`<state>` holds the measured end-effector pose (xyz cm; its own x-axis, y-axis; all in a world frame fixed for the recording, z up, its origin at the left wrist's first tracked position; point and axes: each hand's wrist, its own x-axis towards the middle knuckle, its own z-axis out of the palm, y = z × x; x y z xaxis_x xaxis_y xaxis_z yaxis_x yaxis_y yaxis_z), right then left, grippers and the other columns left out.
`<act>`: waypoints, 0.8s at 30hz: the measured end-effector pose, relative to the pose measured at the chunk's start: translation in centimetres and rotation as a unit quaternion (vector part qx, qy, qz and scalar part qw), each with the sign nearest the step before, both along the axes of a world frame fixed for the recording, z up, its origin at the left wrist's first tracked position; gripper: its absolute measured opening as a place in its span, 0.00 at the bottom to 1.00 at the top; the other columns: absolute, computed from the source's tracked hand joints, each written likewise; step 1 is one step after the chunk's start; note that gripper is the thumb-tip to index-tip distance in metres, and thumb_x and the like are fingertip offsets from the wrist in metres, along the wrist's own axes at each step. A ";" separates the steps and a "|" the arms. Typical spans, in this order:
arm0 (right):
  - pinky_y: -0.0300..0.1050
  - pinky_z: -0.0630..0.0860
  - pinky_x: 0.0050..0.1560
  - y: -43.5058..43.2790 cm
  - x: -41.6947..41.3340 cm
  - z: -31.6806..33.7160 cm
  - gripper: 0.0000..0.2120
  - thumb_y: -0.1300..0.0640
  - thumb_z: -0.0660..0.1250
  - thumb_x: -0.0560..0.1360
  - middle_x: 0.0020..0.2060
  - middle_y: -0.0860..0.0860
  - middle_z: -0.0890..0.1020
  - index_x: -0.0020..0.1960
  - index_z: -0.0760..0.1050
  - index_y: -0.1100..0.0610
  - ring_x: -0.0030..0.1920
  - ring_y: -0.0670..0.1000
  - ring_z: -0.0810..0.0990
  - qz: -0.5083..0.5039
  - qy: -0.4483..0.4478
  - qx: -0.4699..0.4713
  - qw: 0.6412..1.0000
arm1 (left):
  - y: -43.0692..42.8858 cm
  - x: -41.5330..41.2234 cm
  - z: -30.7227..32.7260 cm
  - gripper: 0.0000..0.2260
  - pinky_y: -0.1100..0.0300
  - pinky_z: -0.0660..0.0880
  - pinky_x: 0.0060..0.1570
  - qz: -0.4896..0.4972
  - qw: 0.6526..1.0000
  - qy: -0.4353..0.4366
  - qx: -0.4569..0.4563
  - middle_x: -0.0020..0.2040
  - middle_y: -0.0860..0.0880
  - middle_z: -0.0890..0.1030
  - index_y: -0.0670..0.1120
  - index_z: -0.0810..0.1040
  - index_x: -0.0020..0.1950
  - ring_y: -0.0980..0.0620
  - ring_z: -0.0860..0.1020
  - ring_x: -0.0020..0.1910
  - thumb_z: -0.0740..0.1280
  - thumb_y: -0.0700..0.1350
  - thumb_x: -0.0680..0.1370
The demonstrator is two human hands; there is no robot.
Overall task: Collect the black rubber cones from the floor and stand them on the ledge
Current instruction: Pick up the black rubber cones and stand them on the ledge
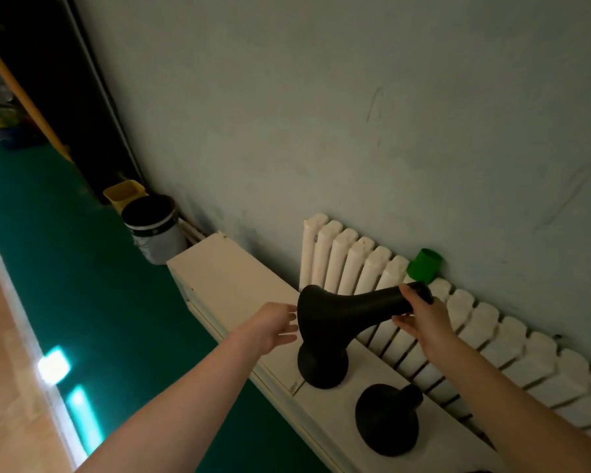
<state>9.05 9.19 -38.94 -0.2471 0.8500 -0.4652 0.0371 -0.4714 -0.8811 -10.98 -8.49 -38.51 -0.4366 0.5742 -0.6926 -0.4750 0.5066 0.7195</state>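
Note:
My right hand grips the narrow end of a black rubber cone, held tilted almost sideways above the white ledge. Its wide base points left, toward my left hand, which is open with fingers spread just beside that base. Two more black cones stand on the ledge: one directly under the held cone, partly hidden by it, and another nearer to me on the right.
A white radiator runs along the wall behind the ledge, with a green cup on top of it. A white bucket and a yellow bin stand on the green floor past the ledge's far end.

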 end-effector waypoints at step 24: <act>0.25 0.64 0.37 4.7 -10.6 -23.5 0.18 0.61 0.74 0.70 0.46 0.45 0.69 0.59 0.77 0.57 0.42 0.43 0.70 0.439 -0.315 0.233 0.809 | 13.8 -0.1 -19.4 0.19 0.58 0.73 0.62 -0.114 0.977 0.096 -0.152 0.64 0.47 0.78 0.47 0.74 0.69 0.50 0.77 0.61 0.67 0.44 0.78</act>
<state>-1.59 13.87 -62.45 -0.6890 0.5952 -0.4135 0.6878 0.3572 -0.6319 -11.06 5.31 -57.95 -0.4597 0.4512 -0.7649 -0.1967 0.7882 0.5831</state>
